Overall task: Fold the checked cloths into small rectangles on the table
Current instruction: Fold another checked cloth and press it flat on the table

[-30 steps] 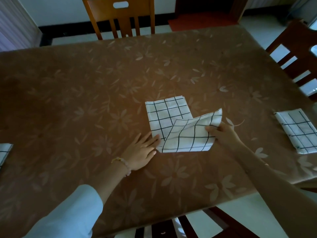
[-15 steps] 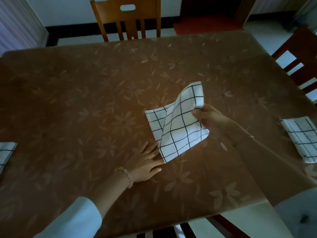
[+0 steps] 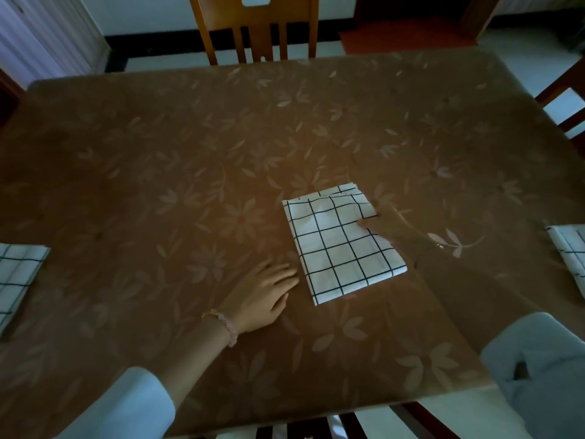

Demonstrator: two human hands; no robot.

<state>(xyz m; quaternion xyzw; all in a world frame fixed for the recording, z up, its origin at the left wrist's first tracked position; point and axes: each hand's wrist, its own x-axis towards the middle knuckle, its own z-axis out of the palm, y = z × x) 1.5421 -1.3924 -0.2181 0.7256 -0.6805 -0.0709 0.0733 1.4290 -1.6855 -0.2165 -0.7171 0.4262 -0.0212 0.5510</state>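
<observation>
White fabric ruled with thin dark lines, the checked cloth now lies flat as a neat rectangle a little toward 3 o'clock from the middle of the bench. In the head view half a second ago its flap stood lifted in the air; that flap has since been laid over, so this fold looks complete, with stacked layers showing at the 12 o'clock corner. Judging by its size, one more halving may still be wanted.

The left hand rests on the bench with straight fingers, just beside the cloth's 7 o'clock edge and holding nothing; a beaded bracelet circles its wrist. The right hand sits at the 3 o'clock edge with its thumb on top of the fabric. Shadow hides whether its fingers grip the layer.

The bench covering is smooth brown with pale flowers. A left cloth lies at 9 o'clock, a right cloth at 3 o'clock. A slatted wooden chair stands at 12 o'clock.
</observation>
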